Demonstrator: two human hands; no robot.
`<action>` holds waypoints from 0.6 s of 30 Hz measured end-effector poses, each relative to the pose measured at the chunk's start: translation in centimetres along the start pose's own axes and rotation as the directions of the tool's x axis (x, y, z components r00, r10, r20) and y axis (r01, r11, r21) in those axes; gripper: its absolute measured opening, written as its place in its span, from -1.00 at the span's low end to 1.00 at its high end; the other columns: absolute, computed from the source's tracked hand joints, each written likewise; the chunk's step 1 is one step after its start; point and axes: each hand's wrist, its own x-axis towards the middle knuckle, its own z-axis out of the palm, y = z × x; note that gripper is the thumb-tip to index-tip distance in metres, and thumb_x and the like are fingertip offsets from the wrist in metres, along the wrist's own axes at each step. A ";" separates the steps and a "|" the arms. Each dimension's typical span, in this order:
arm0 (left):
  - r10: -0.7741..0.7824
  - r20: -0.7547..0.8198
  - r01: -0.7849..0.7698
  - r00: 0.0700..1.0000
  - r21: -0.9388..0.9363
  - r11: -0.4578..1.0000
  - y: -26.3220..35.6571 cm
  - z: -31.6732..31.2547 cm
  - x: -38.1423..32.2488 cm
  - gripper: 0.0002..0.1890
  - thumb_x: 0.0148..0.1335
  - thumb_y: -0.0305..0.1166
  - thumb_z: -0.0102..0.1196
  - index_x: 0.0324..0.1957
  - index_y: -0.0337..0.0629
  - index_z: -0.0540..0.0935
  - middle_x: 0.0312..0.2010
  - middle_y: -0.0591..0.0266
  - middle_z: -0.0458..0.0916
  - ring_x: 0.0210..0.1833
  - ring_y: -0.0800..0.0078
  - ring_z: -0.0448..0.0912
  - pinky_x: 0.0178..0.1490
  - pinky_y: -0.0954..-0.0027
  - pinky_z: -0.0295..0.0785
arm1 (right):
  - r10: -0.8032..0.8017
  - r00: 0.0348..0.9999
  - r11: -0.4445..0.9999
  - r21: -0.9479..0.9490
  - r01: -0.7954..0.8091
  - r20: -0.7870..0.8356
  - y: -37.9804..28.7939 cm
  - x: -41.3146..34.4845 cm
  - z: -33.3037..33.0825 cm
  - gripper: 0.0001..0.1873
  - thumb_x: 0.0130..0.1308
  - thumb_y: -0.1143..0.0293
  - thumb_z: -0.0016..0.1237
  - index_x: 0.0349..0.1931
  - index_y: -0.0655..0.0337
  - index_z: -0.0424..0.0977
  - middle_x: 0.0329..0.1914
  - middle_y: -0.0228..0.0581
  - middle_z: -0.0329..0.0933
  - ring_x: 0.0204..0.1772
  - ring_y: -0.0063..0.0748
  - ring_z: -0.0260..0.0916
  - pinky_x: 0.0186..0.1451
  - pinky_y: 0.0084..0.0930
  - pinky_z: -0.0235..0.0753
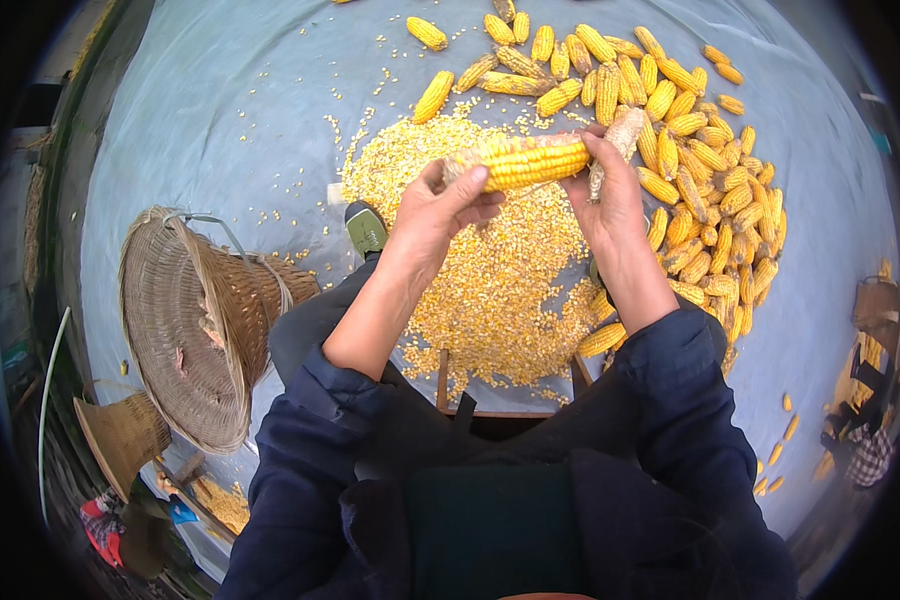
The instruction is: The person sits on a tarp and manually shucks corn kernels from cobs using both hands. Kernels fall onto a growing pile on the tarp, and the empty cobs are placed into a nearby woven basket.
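Observation:
A partly shelled ear of corn (536,166) lies nearly level between both hands, its kernel rows yellow and its upper side partly bare. My left hand (450,196) grips its left end, the thumb on the kernels. My right hand (606,184) touches its right end and also holds a bare corncob (621,135), tilted upward, between thumb and palm. Beneath the hands spreads a heap of loose corn kernels (487,292). Right of the right hand is a large pile of unshelled corn ears (720,202), reaching round to the top of the view.
A large wicker basket (176,330) lies tipped on the left, a smaller one (131,435) below it. A pale plastic sheet (270,45) covers the ground. My shoe (365,229) stands beside the kernels. Other people sit at lower left (120,529) and far right (866,450).

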 end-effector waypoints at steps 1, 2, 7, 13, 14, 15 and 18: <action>0.030 -0.031 -0.031 0.999 -0.032 0.999 0.3 -0.5 0.3 -0.50 0.17 -0.20 0.17 -0.01 -0.37 0.36 -0.16 0.06 0.54 -0.18 0.31 0.59 -0.04 0.31 0.52 | 0.007 0.999 0.999 -0.053 -0.005 0.039 0.3 -0.6 0.3 -0.73 0.13 0.51 0.01 -0.15 0.17 0.32 -0.22 -0.33 0.40 -0.08 -0.42 0.40 0.02 -0.35 0.43; 0.048 -0.087 -0.052 0.995 -0.043 0.998 0.1 -1.2 0.7 -0.52 0.18 -0.16 0.15 -0.02 -0.33 0.39 -0.19 0.09 0.54 -0.21 0.32 0.58 -0.06 0.31 0.52 | 0.016 0.997 0.994 -0.106 -0.007 0.078 0.7 -1.3 0.6 -0.73 0.13 0.50 0.02 -0.15 0.16 0.32 -0.21 -0.34 0.40 -0.07 -0.43 0.40 0.02 -0.36 0.43; 0.004 -0.164 -0.043 0.986 -0.234 0.971 -0.4 -0.8 1.2 -0.51 0.25 0.04 -0.04 -0.04 -0.21 0.43 -0.27 0.17 0.54 -0.27 0.37 0.57 -0.14 0.31 0.52 | 0.098 0.958 0.909 -0.417 0.024 0.268 3.7 -4.4 0.6 -0.65 0.12 0.50 0.09 -0.10 0.26 0.29 -0.18 -0.29 0.40 -0.06 -0.47 0.39 0.05 -0.47 0.45; -0.205 -0.065 0.176 0.977 -0.309 0.935 -0.3 0.2 0.3 -0.42 0.32 0.14 -0.31 -0.04 -0.23 0.43 -0.34 0.09 0.55 -0.33 0.28 0.59 -0.26 0.25 0.54 | 0.089 0.955 0.803 -0.588 0.099 0.282 2.8 -4.3 1.1 -0.64 0.14 0.31 0.14 -0.14 0.30 0.35 -0.32 -0.31 0.44 -0.20 -0.52 0.44 -0.21 -0.57 0.50; -0.229 -0.058 0.211 0.972 -0.224 0.952 -0.5 -0.6 0.1 -0.39 0.32 0.16 -0.33 -0.01 -0.24 0.42 -0.32 0.06 0.56 -0.32 0.26 0.60 -0.25 0.25 0.55 | 0.073 0.963 0.775 -0.623 0.110 0.261 1.9 -3.8 1.3 -0.62 0.16 0.26 0.13 -0.15 0.31 0.36 -0.35 -0.32 0.44 -0.21 -0.52 0.44 -0.23 -0.58 0.50; -0.248 0.015 0.246 0.969 -0.202 0.948 -0.4 -0.8 0.0 -0.39 0.33 0.14 -0.34 0.02 -0.23 0.40 -0.29 0.05 0.55 -0.28 0.25 0.59 -0.24 0.26 0.54 | 0.044 0.966 0.756 -0.640 0.136 0.256 1.4 -3.3 1.3 -0.60 0.17 0.21 0.12 -0.16 0.32 0.36 -0.35 -0.31 0.45 -0.20 -0.52 0.44 -0.20 -0.57 0.49; -0.255 0.246 0.289 0.935 -0.117 0.950 -0.1 -0.9 -0.3 -0.47 0.29 0.02 -0.11 0.08 -0.24 0.35 -0.21 0.04 0.54 -0.19 0.26 0.57 -0.25 0.29 0.54 | -0.049 0.960 0.634 -0.734 0.242 0.274 -0.1 -3.5 1.9 -0.53 0.19 0.02 0.05 -0.19 0.31 0.41 -0.23 -0.27 0.49 -0.15 -0.53 0.42 -0.02 -0.52 0.40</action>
